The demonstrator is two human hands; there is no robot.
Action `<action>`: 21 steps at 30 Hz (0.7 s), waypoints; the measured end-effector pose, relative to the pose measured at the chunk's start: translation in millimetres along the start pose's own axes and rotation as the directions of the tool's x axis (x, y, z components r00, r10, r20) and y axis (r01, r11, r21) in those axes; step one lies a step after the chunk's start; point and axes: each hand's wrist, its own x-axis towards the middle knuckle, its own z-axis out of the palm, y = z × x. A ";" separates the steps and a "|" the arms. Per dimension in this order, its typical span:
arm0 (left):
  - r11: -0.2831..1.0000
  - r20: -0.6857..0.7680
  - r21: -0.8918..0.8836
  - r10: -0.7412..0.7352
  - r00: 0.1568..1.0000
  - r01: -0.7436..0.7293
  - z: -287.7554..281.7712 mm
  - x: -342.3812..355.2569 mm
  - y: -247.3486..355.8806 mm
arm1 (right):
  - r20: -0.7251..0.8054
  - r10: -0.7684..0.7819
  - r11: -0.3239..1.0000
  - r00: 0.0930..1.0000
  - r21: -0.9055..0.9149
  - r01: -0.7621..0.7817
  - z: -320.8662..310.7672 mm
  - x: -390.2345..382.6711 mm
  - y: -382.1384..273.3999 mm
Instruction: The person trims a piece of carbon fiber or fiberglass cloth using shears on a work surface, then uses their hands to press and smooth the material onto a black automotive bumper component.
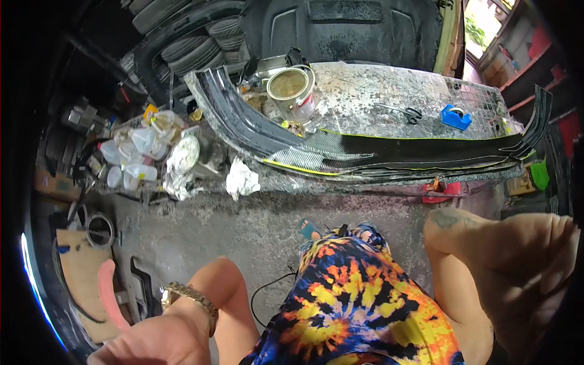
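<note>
Left hand (155, 340), right hand (535, 261), black panel (420, 152) edging bench (353, 88) (floor (267, 234) between)

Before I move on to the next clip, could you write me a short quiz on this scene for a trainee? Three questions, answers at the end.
1. Fill in the blank: the gold watch is worn on the wrist of the person's ____ hand.
2. True or false: on the bench, the scissors lie to the left of the blue tape dispenser, as the picture shows them.
3. Multiple choice: what colour is the thin edging along the long black part?
a) red
b) yellow
c) purple

Key:
1. Left: it is the left hand.
2. True.
3. b) yellow.
</note>
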 end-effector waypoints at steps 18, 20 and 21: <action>-0.485 0.712 0.112 -0.569 -0.410 0.867 161.0 -310.3 12.3 | 0.579 0.636 -0.008 0.511 0.666 -0.746 34.6 -81.5 80.7; -0.339 0.766 0.136 -0.561 -0.315 0.931 171.4 -300.6 2.3 | 0.619 0.619 -0.009 0.482 0.620 -0.785 31.4 -74.6 81.7; -0.334 0.768 0.142 -0.557 -0.317 0.932 176.6 -296.9 -3.0 | 0.612 0.622 -0.004 0.488 0.626 -0.780 30.6 -74.2 80.5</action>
